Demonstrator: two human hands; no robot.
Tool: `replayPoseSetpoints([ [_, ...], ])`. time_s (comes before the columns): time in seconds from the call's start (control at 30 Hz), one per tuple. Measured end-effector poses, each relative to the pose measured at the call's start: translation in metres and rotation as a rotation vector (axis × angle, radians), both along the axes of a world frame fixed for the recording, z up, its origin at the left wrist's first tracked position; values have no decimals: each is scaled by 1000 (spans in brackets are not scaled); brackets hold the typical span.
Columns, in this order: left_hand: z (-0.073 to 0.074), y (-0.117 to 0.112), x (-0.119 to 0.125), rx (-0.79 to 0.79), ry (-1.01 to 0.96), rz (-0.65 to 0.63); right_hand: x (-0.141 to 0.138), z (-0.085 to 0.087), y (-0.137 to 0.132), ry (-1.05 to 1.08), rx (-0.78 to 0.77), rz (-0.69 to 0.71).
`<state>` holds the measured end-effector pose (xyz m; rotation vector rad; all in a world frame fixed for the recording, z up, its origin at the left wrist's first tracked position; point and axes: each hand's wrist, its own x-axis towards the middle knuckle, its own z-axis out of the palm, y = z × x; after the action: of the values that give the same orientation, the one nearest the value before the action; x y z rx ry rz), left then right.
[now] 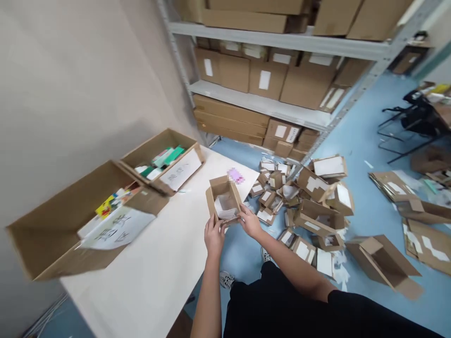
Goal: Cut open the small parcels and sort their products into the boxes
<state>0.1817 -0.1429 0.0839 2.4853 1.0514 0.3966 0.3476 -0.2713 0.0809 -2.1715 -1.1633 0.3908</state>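
Note:
Both my hands grip the near edge of a small cardboard box point(212, 196) at the white table's point(169, 249) right edge. My left hand point(214, 237) has its fingers curled over the box's near left corner. At the near right corner, my right hand point(251, 221) pinches the box's side. The box's top is open, and white paper point(225, 206) shows inside. A blurred pink item point(235, 175) lies on the table just beyond the box.
Two larger open cartons, one with green packets point(172, 156) and one with a yellow packet point(105, 206), stand along the wall. A metal shelf point(260, 101) stacked with boxes rises ahead. Many opened boxes point(319, 218) litter the blue floor at right, near a black chair point(423, 117).

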Motion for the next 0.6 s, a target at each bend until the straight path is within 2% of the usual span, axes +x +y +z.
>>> replayPoseSetpoints([
  [0.13, -22, -50, 107, -97, 136, -223, 91, -10, -75, 24, -191, -126],
  [0.2, -26, -82, 161, -131, 185, -331, 127, -16, -121, 29, -226, -244],
  [0.27, -23, -118, 217, -143, 195, -436, 156, -18, -170, 22, -228, -390],
  [0.37, -6, -176, 298, -152, 152, -639, 193, -18, -243, -17, -172, -622],
  [0.47, 20, -233, 366, -145, 45, -814, 224, -14, -308, -77, -92, -818],
  [0.53, 37, -263, 396, -125, -61, -876, 240, -11, -343, -105, -75, -939],
  [0.6, 50, -284, 412, -104, -171, -919, 252, -10, -370, -128, -74, -1036],
])
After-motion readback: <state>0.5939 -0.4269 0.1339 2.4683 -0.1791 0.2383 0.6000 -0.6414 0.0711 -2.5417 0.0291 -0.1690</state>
